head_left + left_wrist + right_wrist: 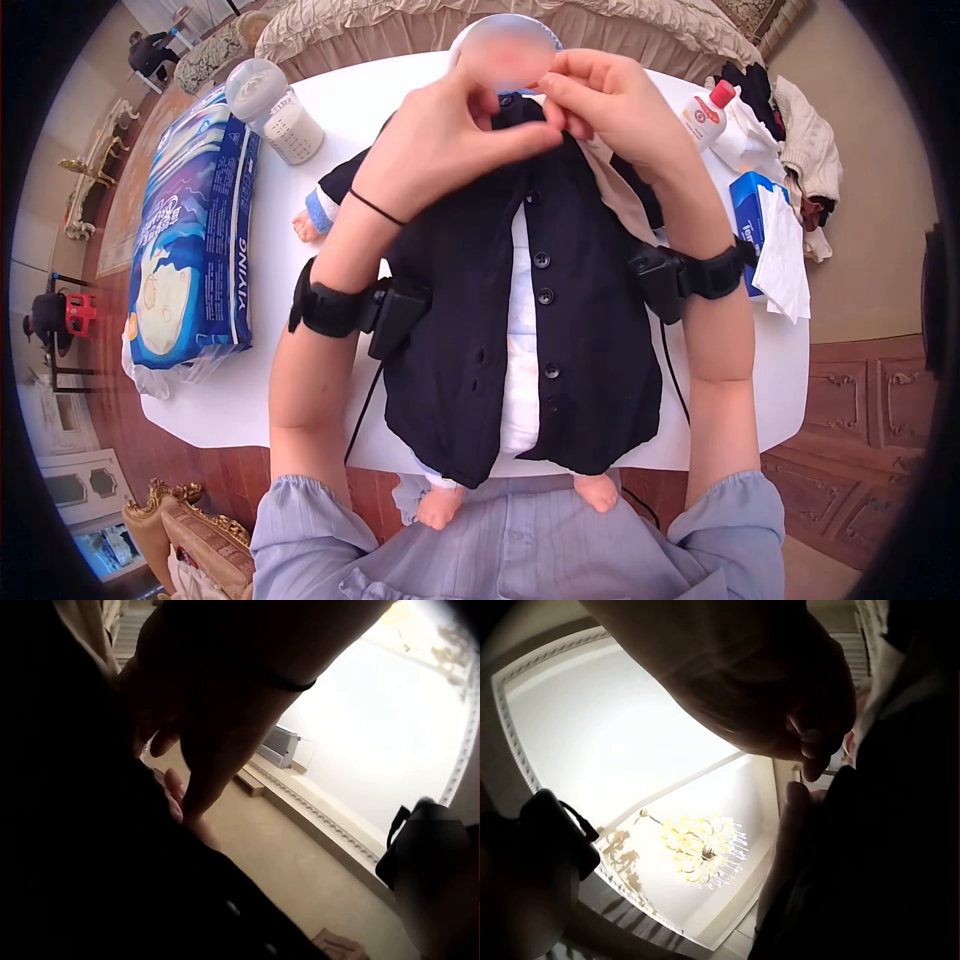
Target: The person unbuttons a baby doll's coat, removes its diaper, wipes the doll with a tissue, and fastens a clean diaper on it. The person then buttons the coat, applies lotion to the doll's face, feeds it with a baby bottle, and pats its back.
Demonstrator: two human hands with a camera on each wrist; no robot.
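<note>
Black jacket [440,300], collar [509,101] partly hidden

Head view: bright, even light washing over white surface [330,420]; fisheye edge bending room, corners falling black; oval blur covering top centre. Wrist views: glare flooding from pale ceiling [367,712], chandelier [707,851] glowing, hands and dark cloth sinking into near-black silhouette.
</note>
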